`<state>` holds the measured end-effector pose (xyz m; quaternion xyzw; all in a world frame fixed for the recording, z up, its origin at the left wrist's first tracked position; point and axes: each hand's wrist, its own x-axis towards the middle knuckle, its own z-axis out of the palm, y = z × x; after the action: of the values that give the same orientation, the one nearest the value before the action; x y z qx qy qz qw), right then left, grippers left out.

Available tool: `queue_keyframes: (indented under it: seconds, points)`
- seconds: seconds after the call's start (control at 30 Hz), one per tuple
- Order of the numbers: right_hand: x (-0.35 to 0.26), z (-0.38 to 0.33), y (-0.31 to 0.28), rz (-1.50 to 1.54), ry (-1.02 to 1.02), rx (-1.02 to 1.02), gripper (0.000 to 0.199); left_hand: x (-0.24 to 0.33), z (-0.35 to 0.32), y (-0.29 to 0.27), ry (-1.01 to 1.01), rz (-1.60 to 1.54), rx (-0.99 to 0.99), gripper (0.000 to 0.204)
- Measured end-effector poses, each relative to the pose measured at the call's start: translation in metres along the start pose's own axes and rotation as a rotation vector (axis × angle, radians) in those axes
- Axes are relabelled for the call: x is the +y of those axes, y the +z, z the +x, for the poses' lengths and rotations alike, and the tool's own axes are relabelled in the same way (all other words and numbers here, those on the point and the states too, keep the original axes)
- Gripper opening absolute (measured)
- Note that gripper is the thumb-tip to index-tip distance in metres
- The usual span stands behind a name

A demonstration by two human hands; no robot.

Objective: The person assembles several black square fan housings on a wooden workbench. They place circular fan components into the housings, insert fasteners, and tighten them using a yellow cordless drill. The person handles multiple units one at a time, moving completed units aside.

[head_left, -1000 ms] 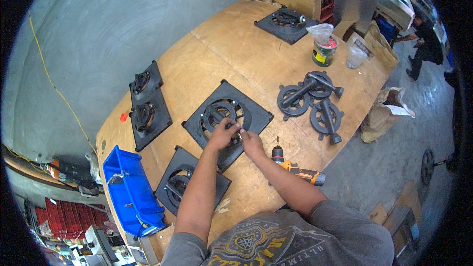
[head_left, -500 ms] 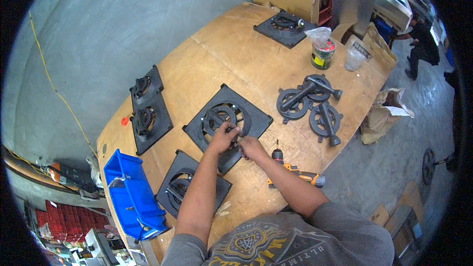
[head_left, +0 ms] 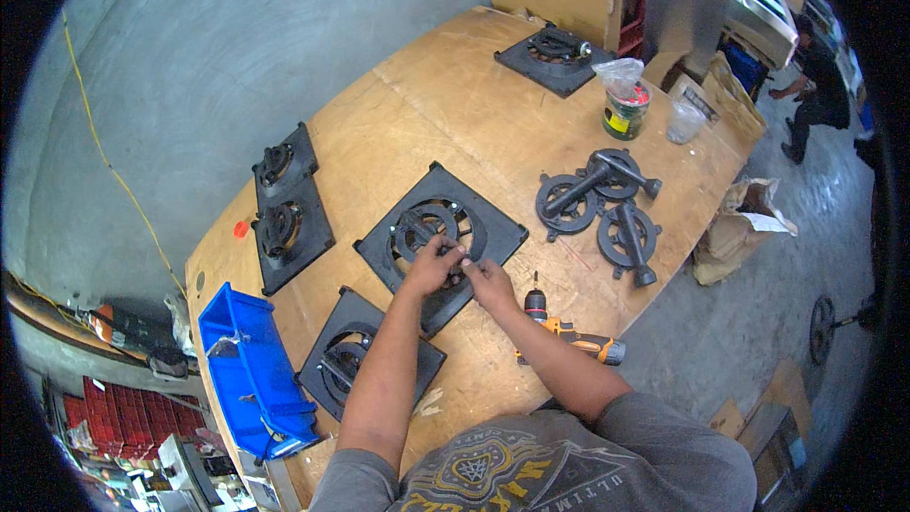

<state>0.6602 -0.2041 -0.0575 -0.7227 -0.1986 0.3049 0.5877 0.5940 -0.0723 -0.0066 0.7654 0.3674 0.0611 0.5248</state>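
A square black burner frame (head_left: 498,245) lies in the middle of the wooden table, with a round black burner ring (head_left: 415,228) seated in its opening. My left hand (head_left: 436,264) bends over the near side of that ring, fingers pinched together. Right beside it, my right hand (head_left: 488,283) also has its fingertips closed, almost meeting the left ones. Whatever sits between the fingers is too small and covered to make out. A yellow and black cordless drill (head_left: 573,337) lies next to my right forearm, its bit pointing away from me.
More burner frames stand at the left (head_left: 308,232), near left (head_left: 327,351) and far end (head_left: 531,66). Loose burners (head_left: 569,204) lie at the right by a tub (head_left: 626,114). A blue bin (head_left: 213,322) occupies the left edge. Another person (head_left: 820,85) is on the floor beyond.
My right hand has turned slightly, its fingers now straighter and nearer the left fingertips. The view has shifted a little. In the background the other person has changed posture.
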Motion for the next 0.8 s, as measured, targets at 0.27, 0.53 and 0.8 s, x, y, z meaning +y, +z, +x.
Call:
queue_keyframes:
  seconds: [0.27, 0.53, 0.8]
  points:
    - [0.001, 0.006, -0.008, 0.429, 0.353, -0.189, 0.038, 0.003, -0.001, 0.0, 0.019, 0.05, -0.007, 0.029]
    - [0.009, -0.001, 0.005, -0.176, -0.153, -0.039, 0.043, 0.0, -0.001, 0.001, 0.037, -0.077, -0.021, 0.031]
    - [-0.012, -0.007, -0.005, -0.169, -0.121, -0.075, 0.039, 0.014, -0.01, -0.004, -0.04, -0.013, -0.031, 0.029]
